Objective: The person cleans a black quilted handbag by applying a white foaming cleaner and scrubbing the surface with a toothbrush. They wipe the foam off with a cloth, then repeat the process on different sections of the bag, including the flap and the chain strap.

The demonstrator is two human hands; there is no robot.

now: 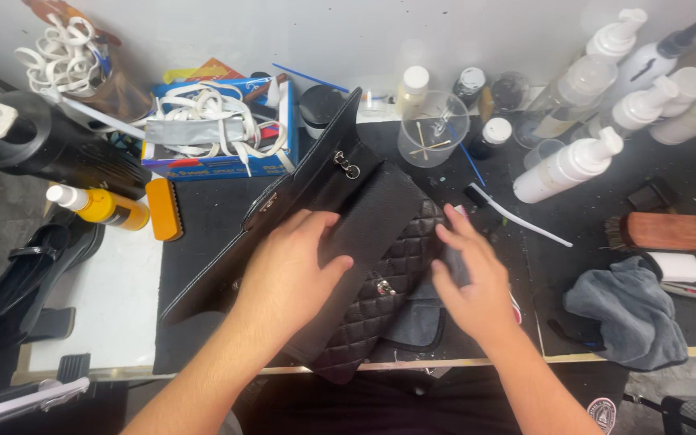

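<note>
On a cluttered black worktable, a quilted black handbag lies at the near middle. The left hand presses its flap flat; the right hand holds a grey cloth against it.

Counter covered with black mat, white strip bare at left edge. On it: black quilted handbag at centre, flap raised; grey cloth crumpled at right; wooden brush beyond it; white toothbrush near white pump bottles; clear cup with sticks; blue box of white laces; yellow bottle lying at left.
</note>
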